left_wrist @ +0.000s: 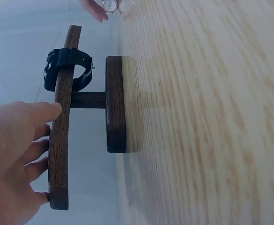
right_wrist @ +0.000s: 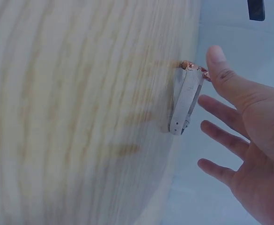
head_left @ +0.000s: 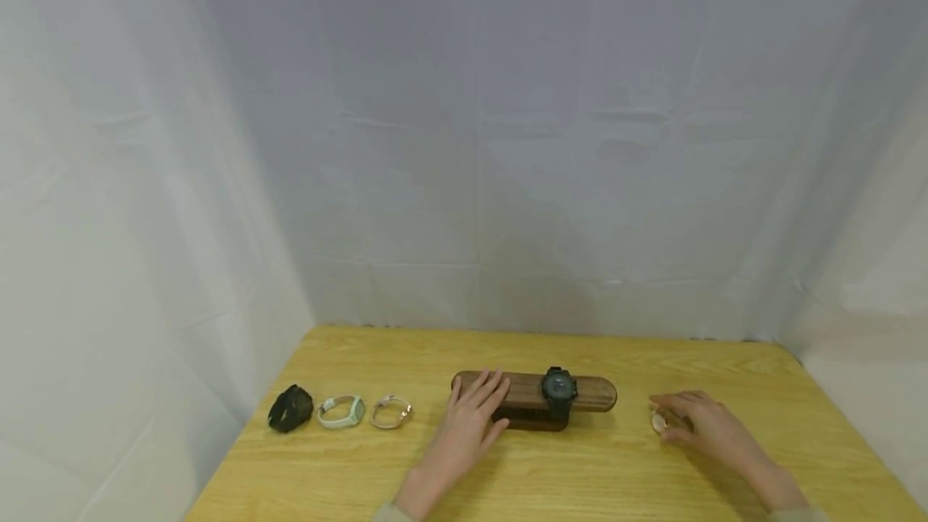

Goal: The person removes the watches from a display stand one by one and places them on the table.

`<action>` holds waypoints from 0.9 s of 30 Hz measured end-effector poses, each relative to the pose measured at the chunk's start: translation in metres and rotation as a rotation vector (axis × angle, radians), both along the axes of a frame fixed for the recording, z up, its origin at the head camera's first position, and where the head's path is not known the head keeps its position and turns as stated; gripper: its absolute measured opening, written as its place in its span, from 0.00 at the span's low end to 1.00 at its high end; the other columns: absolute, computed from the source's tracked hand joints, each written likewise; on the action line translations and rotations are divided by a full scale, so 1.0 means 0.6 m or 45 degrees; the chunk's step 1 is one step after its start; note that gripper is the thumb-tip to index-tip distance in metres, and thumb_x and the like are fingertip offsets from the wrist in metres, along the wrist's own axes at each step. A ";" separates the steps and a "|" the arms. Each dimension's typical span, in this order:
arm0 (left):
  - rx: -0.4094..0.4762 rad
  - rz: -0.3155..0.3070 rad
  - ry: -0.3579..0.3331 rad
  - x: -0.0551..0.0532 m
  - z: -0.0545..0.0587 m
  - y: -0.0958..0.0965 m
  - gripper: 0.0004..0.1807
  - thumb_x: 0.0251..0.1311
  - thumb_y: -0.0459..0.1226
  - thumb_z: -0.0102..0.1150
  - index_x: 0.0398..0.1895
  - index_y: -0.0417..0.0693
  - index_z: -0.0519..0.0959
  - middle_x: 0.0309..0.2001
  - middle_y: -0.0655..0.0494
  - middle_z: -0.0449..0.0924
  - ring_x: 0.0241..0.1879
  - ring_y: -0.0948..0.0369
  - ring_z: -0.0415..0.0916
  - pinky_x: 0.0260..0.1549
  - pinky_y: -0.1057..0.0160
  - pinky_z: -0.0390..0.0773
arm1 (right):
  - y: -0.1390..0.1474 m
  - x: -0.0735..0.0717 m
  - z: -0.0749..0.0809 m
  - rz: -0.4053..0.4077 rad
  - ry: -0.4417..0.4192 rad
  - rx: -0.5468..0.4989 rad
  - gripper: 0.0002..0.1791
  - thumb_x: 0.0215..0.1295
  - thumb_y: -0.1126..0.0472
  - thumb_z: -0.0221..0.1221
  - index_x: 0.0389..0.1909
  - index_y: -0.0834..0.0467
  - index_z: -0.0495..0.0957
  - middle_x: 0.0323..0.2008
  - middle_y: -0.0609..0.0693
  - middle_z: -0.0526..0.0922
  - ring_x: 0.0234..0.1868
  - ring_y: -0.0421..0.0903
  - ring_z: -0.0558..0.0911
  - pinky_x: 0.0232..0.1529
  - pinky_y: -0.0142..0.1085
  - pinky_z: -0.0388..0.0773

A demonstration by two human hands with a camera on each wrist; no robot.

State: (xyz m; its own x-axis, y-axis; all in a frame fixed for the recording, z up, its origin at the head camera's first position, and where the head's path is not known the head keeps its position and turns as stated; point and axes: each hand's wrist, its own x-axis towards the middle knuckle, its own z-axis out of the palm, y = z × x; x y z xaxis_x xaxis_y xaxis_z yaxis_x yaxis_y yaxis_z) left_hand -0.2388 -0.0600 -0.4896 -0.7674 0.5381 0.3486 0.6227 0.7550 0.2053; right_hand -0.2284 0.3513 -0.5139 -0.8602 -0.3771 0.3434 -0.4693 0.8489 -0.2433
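Note:
My left hand rests on the left part of a dark wooden T-shaped watch stand, its fingers laid across the bar. In the left wrist view the thumb touches the bar's near side. A black sports watch is strapped round the bar, right of this hand. On the right, a small watch with a pale face and white band sits between the thumb and index finger of my right hand. The right wrist view shows this watch on the table, rose-gold case by the thumb; the index finger is hidden there.
Left of the stand lie a rose-gold and pale bracelet-like watch, a mint-green watch and a black watch in a row. The wooden table is backed by a white curtain that also hangs at both sides.

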 end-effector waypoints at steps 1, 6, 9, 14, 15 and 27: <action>-0.005 0.002 -0.003 0.000 0.000 0.000 0.32 0.72 0.46 0.59 0.75 0.46 0.67 0.76 0.50 0.62 0.75 0.50 0.59 0.70 0.33 0.57 | -0.001 0.000 0.000 -0.003 0.019 -0.003 0.31 0.52 0.50 0.74 0.57 0.59 0.83 0.51 0.57 0.86 0.51 0.62 0.83 0.47 0.58 0.82; -0.020 0.007 -0.003 0.000 -0.002 0.000 0.32 0.72 0.45 0.59 0.75 0.46 0.67 0.76 0.50 0.62 0.75 0.50 0.59 0.70 0.33 0.58 | -0.014 -0.003 0.003 0.004 0.145 -0.043 0.28 0.55 0.60 0.74 0.59 0.58 0.81 0.52 0.56 0.85 0.51 0.60 0.83 0.45 0.55 0.84; -0.024 0.008 0.009 0.000 -0.003 0.000 0.32 0.72 0.45 0.59 0.75 0.46 0.67 0.76 0.50 0.62 0.75 0.50 0.59 0.70 0.33 0.58 | -0.028 -0.006 0.011 0.017 0.230 -0.071 0.29 0.56 0.61 0.74 0.60 0.58 0.80 0.53 0.56 0.85 0.52 0.61 0.83 0.45 0.57 0.83; -0.027 0.009 0.022 -0.001 -0.004 0.000 0.32 0.72 0.45 0.59 0.75 0.46 0.67 0.76 0.50 0.62 0.75 0.49 0.59 0.70 0.33 0.58 | -0.056 -0.007 0.029 0.035 0.342 -0.126 0.32 0.55 0.62 0.74 0.63 0.57 0.78 0.55 0.59 0.84 0.55 0.65 0.81 0.50 0.64 0.79; -0.028 0.009 0.021 -0.001 -0.004 0.000 0.32 0.72 0.45 0.59 0.75 0.46 0.66 0.76 0.50 0.62 0.75 0.49 0.59 0.70 0.33 0.58 | -0.061 -0.008 0.032 0.039 0.358 -0.133 0.33 0.55 0.62 0.74 0.64 0.57 0.77 0.55 0.59 0.84 0.55 0.66 0.81 0.50 0.64 0.79; -0.035 0.009 0.021 0.000 -0.004 0.000 0.32 0.73 0.45 0.58 0.76 0.46 0.66 0.76 0.50 0.62 0.75 0.49 0.59 0.71 0.33 0.57 | -0.113 -0.020 0.053 0.068 0.413 -0.093 0.38 0.56 0.56 0.74 0.68 0.58 0.73 0.58 0.59 0.83 0.56 0.63 0.81 0.55 0.64 0.76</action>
